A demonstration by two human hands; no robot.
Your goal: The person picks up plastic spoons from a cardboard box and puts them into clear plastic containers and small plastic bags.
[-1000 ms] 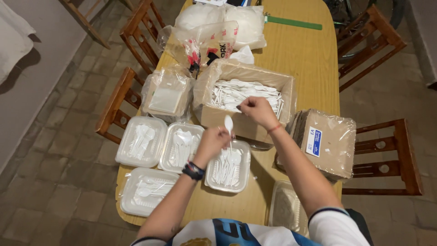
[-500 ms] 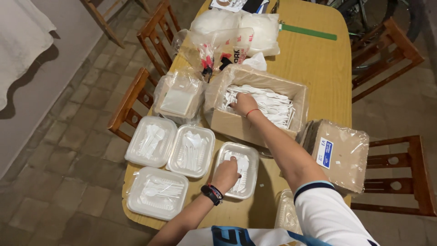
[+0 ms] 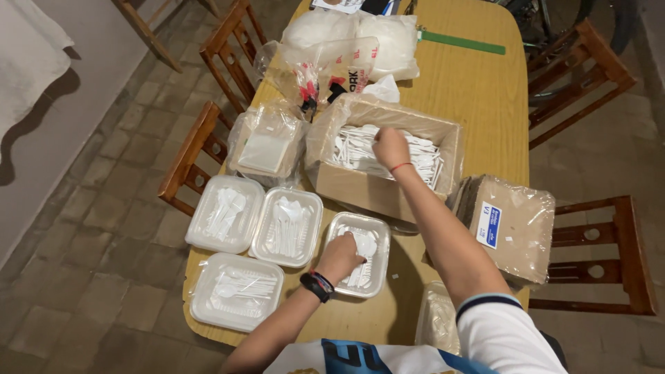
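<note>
Over the cardboard box (image 3: 388, 156), white cutlery (image 3: 357, 149) is gripped by the closed right hand (image 3: 390, 147); the left hand (image 3: 341, 256), fingers curled, places a spoon (image 3: 365, 244) in the open tray (image 3: 360, 263). Another piece must be carried across.

Warm, fairly dim indoor light falls from above onto the wooden table (image 3: 478, 90). Soft shadows lie beneath the arms and beside the cardboard box (image 3: 384, 163). The clear plastic trays (image 3: 225, 215) show faint glare. The tiled floor (image 3: 83, 228) darkens toward the edges. Wide-angle distortion bends the frame's margins; focus is slightly soft.
</note>
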